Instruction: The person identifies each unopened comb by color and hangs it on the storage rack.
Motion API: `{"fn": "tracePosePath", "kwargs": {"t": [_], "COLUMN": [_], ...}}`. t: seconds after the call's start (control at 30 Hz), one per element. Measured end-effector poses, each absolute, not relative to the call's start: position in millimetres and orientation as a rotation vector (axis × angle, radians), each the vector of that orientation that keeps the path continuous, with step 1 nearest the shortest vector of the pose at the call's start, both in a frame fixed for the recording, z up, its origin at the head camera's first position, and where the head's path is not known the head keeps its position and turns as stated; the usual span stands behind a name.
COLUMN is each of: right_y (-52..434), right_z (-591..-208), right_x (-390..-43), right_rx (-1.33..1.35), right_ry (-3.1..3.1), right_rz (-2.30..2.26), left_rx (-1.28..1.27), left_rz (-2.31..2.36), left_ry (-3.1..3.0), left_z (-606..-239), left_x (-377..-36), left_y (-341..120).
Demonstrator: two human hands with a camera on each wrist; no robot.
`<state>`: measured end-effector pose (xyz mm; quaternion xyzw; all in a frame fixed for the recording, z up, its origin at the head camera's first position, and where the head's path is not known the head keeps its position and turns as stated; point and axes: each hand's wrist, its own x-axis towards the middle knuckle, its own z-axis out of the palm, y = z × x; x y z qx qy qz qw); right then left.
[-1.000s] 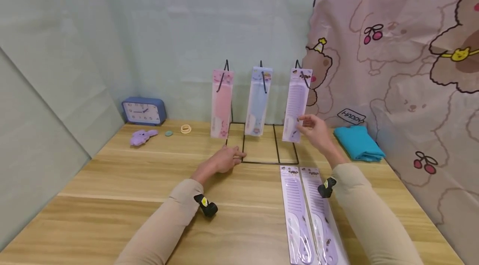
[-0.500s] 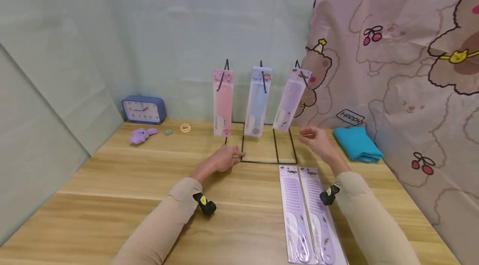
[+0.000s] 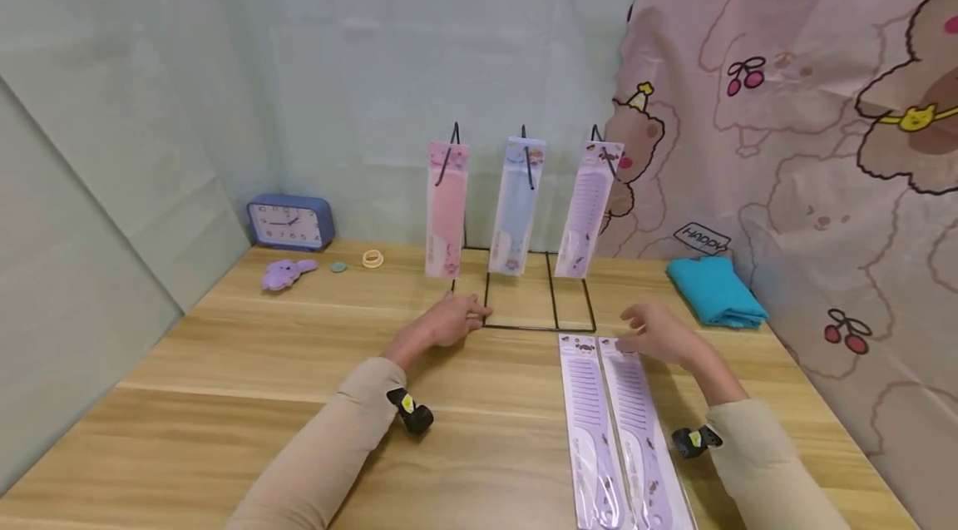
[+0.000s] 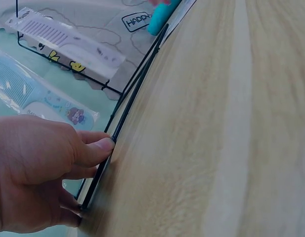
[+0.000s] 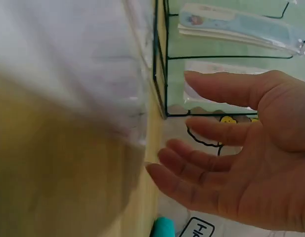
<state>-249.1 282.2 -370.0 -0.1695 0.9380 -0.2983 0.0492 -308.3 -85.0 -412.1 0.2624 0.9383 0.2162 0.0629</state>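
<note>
My left hand holds the black wire display rack by the front left of its base; in the left wrist view thumb and fingertips lie against the wire. On the rack's hooks hang packaged combs: a pink one, a blue one and a purple one. My right hand hovers over the top end of the right-hand of two packaged purple combs lying on the table. Its fingers are loosely bent and apart, with nothing between them in the right wrist view. The other packaged purple comb lies beside it.
At the back left stand a blue clock, a purple plush-like toy, a small green disc and cream rings. A folded turquoise cloth lies at the right, near the patterned curtain.
My right hand has let go of the hanging purple comb, which swung left and back partway, and has come down toward the combs on the table. My left hand has stayed put.
</note>
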Motion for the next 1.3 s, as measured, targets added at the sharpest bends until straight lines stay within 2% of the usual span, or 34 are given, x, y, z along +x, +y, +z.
{"fn": "tracePosePath", "kwargs": {"t": [0.33,0.63,0.87,1.1,1.3], "right_y": [294,274,263,277,289], "right_z": [-373,-372,-376,-380,-367], "right_x": [-206,-188,-188,-191,-201], "right_rx": [-0.190,-0.189,-0.199,-0.148,-0.192], "right_ry": [2.729,2.828,2.759,2.654,2.768], "right_rz": [-0.890,-0.596,-0.721,-0.947,-0.979], "left_rx": [0.800,0.806,0.834,0.858,0.838], "left_rz": [0.642,0.624,0.557,0.553,0.573], "left_ry": [2.842,2.842,2.852,2.838,2.848], "left_z": [-412,-411,-411,-411,-411], "left_x": [-310,-310,-308,-307,-306], "left_y": [-86,-86,-84,-82,-86]}}
